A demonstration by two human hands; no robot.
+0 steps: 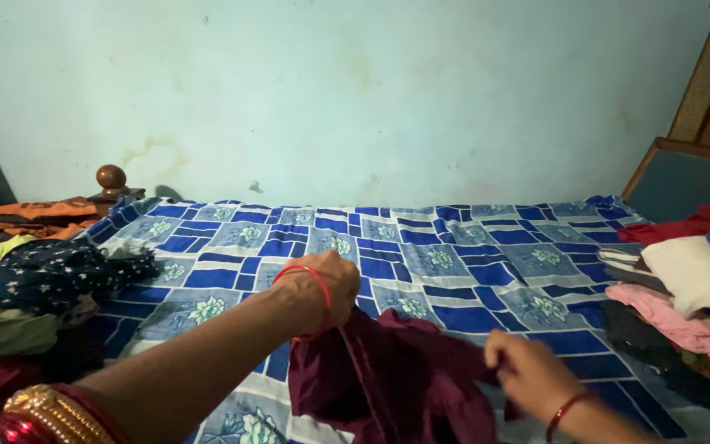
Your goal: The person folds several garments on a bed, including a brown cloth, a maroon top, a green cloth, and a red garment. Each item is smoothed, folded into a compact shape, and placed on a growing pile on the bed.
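On the patterned bedsheet (421,255), both hands, left hand (322,288) and right hand (527,374), clutch a maroon garment (396,378), its lower part cut off.

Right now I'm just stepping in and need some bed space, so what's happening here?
A person is handling a maroon garment on the blue patterned bedsheet. The left hand grips its upper edge, and the right hand holds its right side. Piles of clothes lie at the left and right edges of the bed.
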